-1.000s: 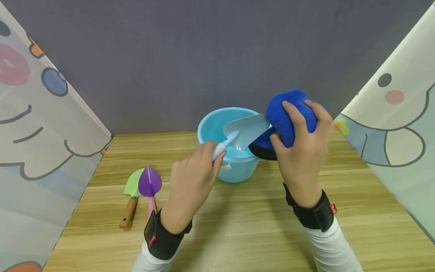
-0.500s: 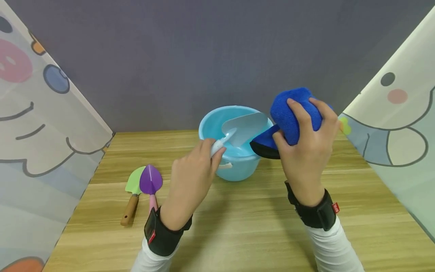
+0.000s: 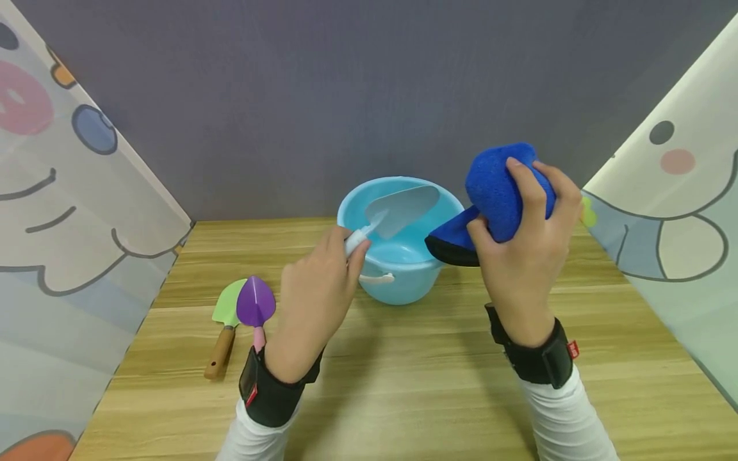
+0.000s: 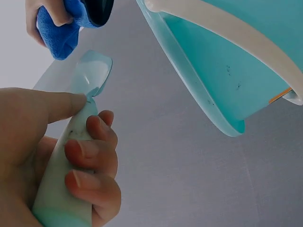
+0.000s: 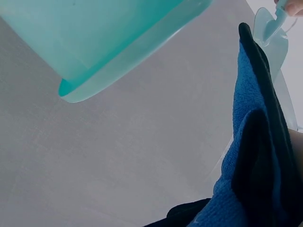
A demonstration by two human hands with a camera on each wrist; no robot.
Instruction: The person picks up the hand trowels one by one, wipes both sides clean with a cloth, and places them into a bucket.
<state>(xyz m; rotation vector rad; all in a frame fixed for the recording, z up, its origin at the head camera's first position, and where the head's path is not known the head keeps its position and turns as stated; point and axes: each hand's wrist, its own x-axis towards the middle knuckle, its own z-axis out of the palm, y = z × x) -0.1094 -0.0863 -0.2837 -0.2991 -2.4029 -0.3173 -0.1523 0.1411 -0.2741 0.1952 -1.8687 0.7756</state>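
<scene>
My left hand (image 3: 317, 291) grips the pale handle of a light blue toy trowel (image 3: 403, 208), thumb laid along the handle near its neck in the left wrist view. The trowel's blade overlaps the mouth of a light blue bucket (image 3: 400, 291) in the head view. To the right of the bucket, my right hand (image 3: 527, 256) holds a bunched blue cloth (image 3: 498, 192) with dark edging, fingers curled over its top. One folded corner of the cloth hangs toward the bucket's right rim. Trowel blade and cloth are apart.
A green trowel (image 3: 227, 304) with a wooden handle and a purple trowel (image 3: 255, 301) with a pink handle lie side by side on the wooden table (image 3: 426, 384), left of my left hand. A grey panel (image 3: 369, 89) stands behind the bucket, with cartoon-printed panels at both sides.
The trowel has moved left, away from the cloth, with its blade turned flatter. My right hand has shifted slightly right and up with the cloth.
</scene>
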